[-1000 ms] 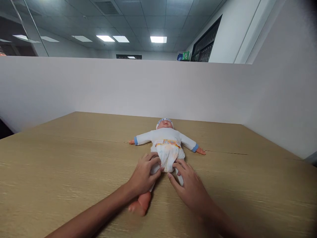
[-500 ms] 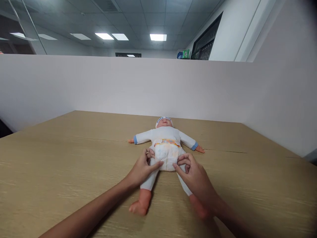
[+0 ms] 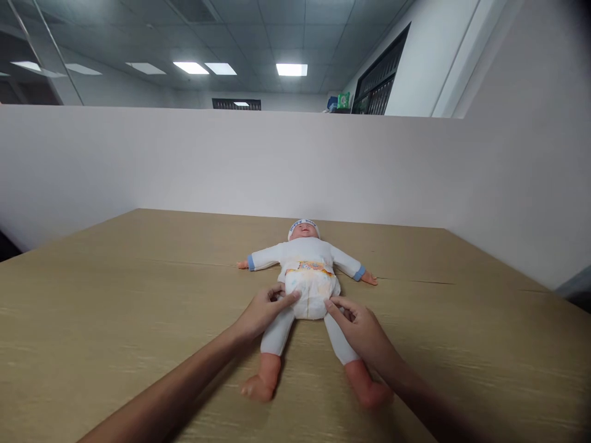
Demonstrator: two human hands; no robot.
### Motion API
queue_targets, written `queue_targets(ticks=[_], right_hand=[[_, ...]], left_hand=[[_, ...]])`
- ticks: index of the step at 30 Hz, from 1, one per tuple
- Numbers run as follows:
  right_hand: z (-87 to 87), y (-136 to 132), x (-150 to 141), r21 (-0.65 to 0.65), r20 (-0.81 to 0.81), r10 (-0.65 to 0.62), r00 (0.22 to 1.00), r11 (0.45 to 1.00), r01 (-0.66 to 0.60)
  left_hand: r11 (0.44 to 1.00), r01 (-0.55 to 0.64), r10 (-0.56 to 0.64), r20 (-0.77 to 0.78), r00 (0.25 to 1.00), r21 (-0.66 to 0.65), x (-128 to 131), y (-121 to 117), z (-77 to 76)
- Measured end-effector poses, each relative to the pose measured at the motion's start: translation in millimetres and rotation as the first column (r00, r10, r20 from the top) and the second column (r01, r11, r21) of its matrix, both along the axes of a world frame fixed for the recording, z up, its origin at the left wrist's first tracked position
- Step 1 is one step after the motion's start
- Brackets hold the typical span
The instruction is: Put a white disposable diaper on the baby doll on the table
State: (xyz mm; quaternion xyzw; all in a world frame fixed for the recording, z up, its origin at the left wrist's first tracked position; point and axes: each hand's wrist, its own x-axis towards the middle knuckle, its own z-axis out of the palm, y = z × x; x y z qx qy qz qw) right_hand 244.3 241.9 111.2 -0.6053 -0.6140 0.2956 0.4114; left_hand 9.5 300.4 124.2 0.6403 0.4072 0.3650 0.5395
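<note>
A baby doll [image 3: 305,250] lies on its back with its head away from me and its arms spread. It wears a white suit with blue cuffs and a white printed headband. Round its hips is a white diaper [image 3: 310,298] with a colourful orange waistband. My left hand [image 3: 262,311] pinches the diaper's leg edge on the left, thumb on the front and fingers curled at the side. At the opposite leg edge, my right hand [image 3: 362,326] pinches the diaper between thumb and fingers. Both hands rest close to the doll's thighs, and some fingertips are hidden.
The doll lies on a wood-coloured table [image 3: 138,295] with a thin seam across it. A pale partition [image 3: 221,163] rises along the far edge, and a white wall [image 3: 521,178] stands at the right. Beyond the partition, a green package [image 3: 343,100] shows.
My right hand has shifted slightly down and outward along the diaper's edge, uncovering more of the doll's leg and foot. My left hand stays at its edge, its fingers a little lower.
</note>
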Motion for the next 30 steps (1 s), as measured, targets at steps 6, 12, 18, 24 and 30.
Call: queue_targets(ticks=[6, 12, 18, 24, 30], right_hand=[[3.8, -30.8, 24.5, -0.009, 0.028, 0.048, 0.998, 0.999, -0.048], [5.6, 38.2, 71.8, 0.31, 0.414, -0.217, 0.884, 0.947, 0.087], [2.8, 133.8, 73.4, 0.228, 0.619, -0.221, 0.753, 0.969, 0.098], [10.4, 138.5, 50.3, 0.125, 0.603, -0.18, 0.777, 0.983, 0.131], [52.5, 57.2, 58.7, 0.071, 0.432, -0.143, 0.89, 0.99, 0.124]], left_hand=[[0.988, -0.016, 0.052, -0.233, 0.971, 0.15, -37.6, -0.3, 15.4], [0.797, -0.053, 0.438, -0.514, 0.738, 0.602, -72.1, 68.4, 10.6], [0.806, 0.05, 0.486, -0.706, 0.515, 0.59, -41.0, 130.1, -3.4], [0.821, -0.029, 0.522, -0.728, 0.444, 0.571, -11.0, 116.4, 14.0], [0.835, -0.143, 0.519, -0.677, 0.522, 0.53, -11.1, -10.9, 63.2]])
